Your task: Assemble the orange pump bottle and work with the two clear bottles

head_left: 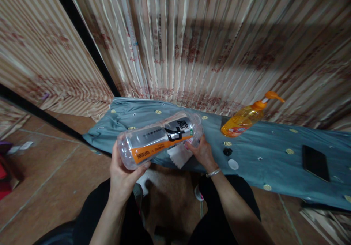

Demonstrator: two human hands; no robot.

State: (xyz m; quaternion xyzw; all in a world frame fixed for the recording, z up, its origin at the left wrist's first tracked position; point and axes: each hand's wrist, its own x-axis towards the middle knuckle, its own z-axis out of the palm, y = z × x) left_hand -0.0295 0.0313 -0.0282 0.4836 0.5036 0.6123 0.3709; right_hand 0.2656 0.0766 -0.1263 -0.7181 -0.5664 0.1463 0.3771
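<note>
A large clear plastic bottle [161, 139] lies tilted between my hands, its neck up and to the right. Its label is silver-grey and orange with black print. My left hand [123, 173] is wrapped round the bottle's base. At the shoulder end, my right hand [201, 151] grips the bottle with the thumb in front. A white sheet with a scalloped edge [179, 154], perhaps a wipe or tissue, shows below the bottle beside my right hand; whether the fingers pinch it is hidden. A bracelet is on my right wrist.
On the narrow blue-green cloth-covered table [274, 157] stands an orange pump bottle [241, 120]. Nearer lie a small black cap-like piece [227, 151] and a white disc [233, 164]. A black tablet or phone [316, 162] is at right. Striped curtain [192, 47] hangs behind; black poles [85, 36] cross at left.
</note>
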